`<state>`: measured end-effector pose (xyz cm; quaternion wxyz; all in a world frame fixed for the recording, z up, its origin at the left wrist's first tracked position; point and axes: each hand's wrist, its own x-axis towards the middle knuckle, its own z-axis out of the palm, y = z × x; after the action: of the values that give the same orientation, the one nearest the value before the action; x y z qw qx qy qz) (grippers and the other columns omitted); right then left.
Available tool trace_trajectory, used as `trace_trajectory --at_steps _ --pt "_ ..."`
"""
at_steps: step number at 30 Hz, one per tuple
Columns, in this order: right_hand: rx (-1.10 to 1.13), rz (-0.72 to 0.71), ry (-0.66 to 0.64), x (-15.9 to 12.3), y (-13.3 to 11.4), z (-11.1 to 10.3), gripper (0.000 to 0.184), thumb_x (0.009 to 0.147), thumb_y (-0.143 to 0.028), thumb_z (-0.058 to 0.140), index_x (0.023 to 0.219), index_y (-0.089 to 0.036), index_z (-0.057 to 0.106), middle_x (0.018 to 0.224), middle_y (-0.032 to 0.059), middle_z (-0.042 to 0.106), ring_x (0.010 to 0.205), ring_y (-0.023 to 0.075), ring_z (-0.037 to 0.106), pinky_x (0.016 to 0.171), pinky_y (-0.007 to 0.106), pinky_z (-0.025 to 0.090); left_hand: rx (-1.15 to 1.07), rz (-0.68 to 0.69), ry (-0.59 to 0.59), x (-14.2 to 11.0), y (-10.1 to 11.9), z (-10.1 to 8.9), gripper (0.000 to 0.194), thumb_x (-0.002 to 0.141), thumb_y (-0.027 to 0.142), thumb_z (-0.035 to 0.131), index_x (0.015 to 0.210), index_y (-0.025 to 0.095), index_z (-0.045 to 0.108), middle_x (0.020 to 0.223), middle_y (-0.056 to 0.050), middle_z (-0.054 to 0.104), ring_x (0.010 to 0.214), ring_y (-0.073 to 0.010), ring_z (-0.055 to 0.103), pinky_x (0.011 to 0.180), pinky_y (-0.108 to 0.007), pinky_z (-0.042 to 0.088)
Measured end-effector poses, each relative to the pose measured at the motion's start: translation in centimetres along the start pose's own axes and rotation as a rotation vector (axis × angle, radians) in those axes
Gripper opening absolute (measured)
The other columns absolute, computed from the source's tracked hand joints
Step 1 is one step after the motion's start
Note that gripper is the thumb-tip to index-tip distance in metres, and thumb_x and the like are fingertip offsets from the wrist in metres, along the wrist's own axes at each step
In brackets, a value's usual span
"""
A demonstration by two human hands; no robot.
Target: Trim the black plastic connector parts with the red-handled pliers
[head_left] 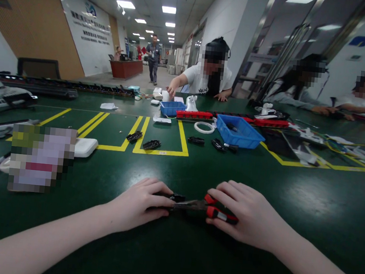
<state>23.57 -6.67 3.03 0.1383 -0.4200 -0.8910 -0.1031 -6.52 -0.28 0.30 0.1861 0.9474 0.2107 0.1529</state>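
Note:
My right hand (246,210) is closed around the red and black handles of a pair of pliers (193,204), whose metal jaws point left. The handles stand a little apart. Between the thumb and fingers of my left hand (142,202) is a small black plastic part (177,197), mostly covered by the fingertips. The pliers' jaws reach to this part; whether they grip it I cannot tell. Beyond my hands lie similar black parts, among them one inside the yellow lines (151,144) and one to its right (196,140).
A blue bin (242,141) with dark pieces inside stands ahead, and a smaller blue bin (169,108) is further back. A white ring (204,127) lies between. At left are a phone-like slab (43,160) and a white case (85,148). Co-workers sit across the green table (103,254).

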Motion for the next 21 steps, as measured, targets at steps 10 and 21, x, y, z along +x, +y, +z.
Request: trace_trajectory --at_steps 10,21 --pt "0.007 0.083 -0.019 -0.1 -0.6 -0.1 0.044 0.075 -0.039 0.078 0.114 -0.022 0.067 0.099 0.0069 0.070 0.085 0.0224 0.065 0.072 0.035 0.050 -0.007 -0.050 -0.002 0.3 0.4 0.4 0.034 0.092 0.015 0.066 0.122 0.031 0.068 0.126 -0.005 0.064 0.108 -0.0245 0.059 0.091 -0.041 0.048" --pt "-0.037 0.107 -0.018 -0.1 -0.7 -1.3 0.045 0.071 -0.040 0.081 0.111 -0.024 0.069 0.099 0.0063 0.072 0.085 0.0239 0.067 0.073 0.037 0.052 -0.003 -0.028 -0.009 0.7 -0.2 1.0 0.037 0.088 0.018 0.069 0.122 0.034 0.067 0.124 -0.003 0.065 0.107 -0.0257 0.060 0.090 -0.040 0.048"
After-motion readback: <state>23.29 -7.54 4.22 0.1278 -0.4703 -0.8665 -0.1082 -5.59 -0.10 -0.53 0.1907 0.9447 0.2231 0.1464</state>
